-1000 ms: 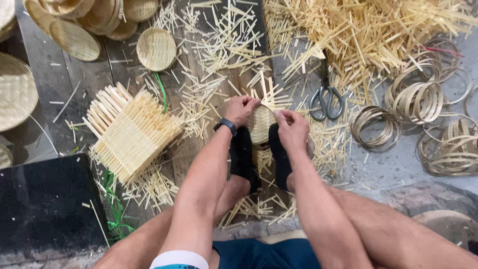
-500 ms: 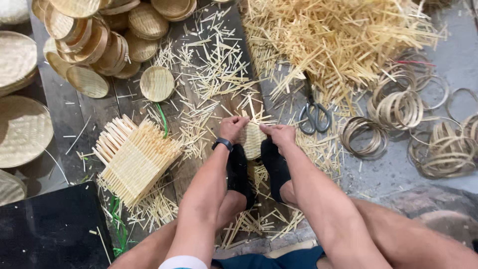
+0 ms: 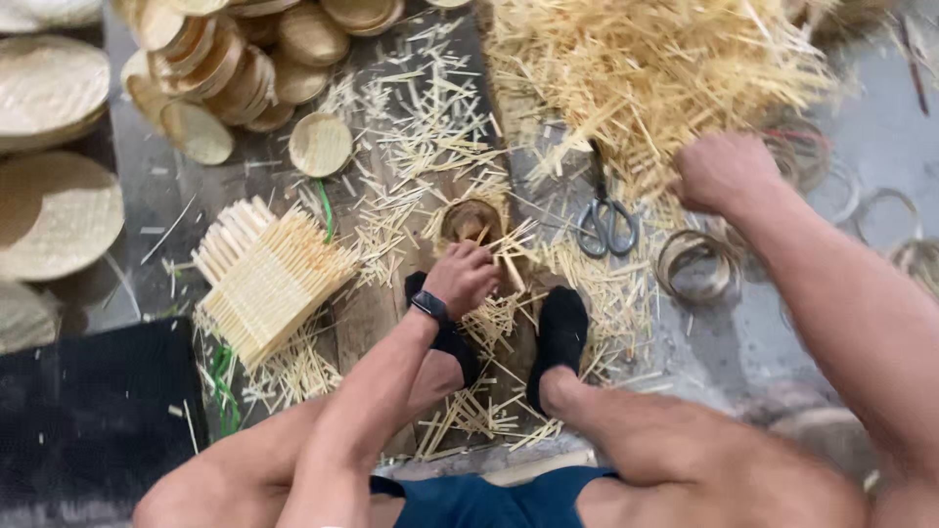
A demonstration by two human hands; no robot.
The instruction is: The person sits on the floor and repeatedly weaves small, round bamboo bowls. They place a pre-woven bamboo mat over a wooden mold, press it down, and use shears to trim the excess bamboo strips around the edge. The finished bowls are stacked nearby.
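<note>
At the lower centre, the left hand [image 3: 462, 279] is pressing closed fingers on bamboo strips [image 3: 509, 256] beside a small round woven piece [image 3: 470, 219] lying on the floor [image 3: 176, 186] between the black-socked feet [image 3: 559, 332]. Higher right, the right hand [image 3: 722, 172], fisted, is grabbing into the heap of bamboo slivers [image 3: 636, 78]; what it grips I cannot tell. Judging by this, material is being fetched; the next move calls for bringing slivers to the piece.

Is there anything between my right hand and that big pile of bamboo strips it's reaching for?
Nothing visible stands between them. The right hand is already at the near edge of the bamboo strip pile. The scissors lie lower and to the side, off that line, and the coiled rings lie below the hand.
</note>
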